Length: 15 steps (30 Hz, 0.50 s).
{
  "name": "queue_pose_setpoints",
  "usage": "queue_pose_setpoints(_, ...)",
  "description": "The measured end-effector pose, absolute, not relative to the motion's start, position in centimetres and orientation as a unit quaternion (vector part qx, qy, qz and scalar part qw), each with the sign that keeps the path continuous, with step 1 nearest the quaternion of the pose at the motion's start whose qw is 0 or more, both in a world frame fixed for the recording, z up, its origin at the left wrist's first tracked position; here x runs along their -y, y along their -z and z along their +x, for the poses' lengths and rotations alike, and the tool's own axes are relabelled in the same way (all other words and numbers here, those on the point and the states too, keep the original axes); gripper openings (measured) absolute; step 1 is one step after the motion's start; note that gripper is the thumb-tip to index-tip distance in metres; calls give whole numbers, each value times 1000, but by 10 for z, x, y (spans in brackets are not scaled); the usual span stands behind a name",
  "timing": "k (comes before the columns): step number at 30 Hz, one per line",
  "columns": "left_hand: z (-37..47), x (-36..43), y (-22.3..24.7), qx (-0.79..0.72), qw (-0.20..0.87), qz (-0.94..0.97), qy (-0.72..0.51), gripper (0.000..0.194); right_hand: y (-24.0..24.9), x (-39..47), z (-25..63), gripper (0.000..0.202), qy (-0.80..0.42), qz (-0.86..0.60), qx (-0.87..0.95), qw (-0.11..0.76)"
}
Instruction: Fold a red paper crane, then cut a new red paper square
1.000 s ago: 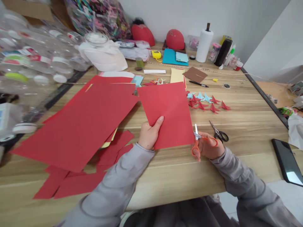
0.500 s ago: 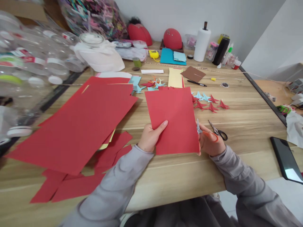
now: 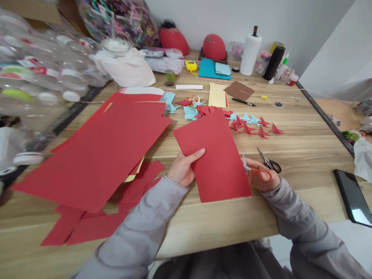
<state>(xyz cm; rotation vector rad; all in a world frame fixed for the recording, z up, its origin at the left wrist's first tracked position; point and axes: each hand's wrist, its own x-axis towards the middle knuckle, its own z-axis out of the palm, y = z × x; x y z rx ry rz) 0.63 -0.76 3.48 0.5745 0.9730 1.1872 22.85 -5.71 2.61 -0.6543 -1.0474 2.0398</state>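
Note:
A red sheet of paper (image 3: 216,159) is tilted above the table's front, pinched at its left edge by my left hand (image 3: 184,166), thumb on top. My right hand (image 3: 264,178), at the sheet's right edge, holds orange-handled scissors (image 3: 260,173); their blades stand beside the paper's edge, and part of the fingers is hidden. Just beyond that hand, black-handled scissors (image 3: 271,162) lie on the table. Large red sheets (image 3: 101,155) are stacked at the left, with red paper strips (image 3: 95,228) below them. Folded red and light-blue paper pieces (image 3: 247,128) lie past the held sheet.
Clear plastic bottles (image 3: 49,77) crowd the left side. A phone (image 3: 353,197) rests at the right edge. Toward the back are a yellow tape measure (image 3: 191,66), blue paper (image 3: 207,69), brown paper (image 3: 240,91), a pen (image 3: 244,102) and a white roll (image 3: 250,54).
The held red sheet has turned, its top edge now slanting down to the left and its bottom edge lower. My right hand and scissors have shifted slightly down and right.

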Motion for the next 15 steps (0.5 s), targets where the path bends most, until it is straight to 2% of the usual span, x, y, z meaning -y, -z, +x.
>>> queue_pose_setpoints(4,2,9,-34,-421,717,233,-504,49,-22,57,228,74,-815,-210,396,368)
queue_pose_setpoints(8,2,10,-34,-423,727,237,-486,51,-22,56,228,65,-825,-176,369,391)
queue_pose_setpoints(15,12,8,-26,-448,558,331,-615,54,-24,54,229,56,-845,-151,350,376)
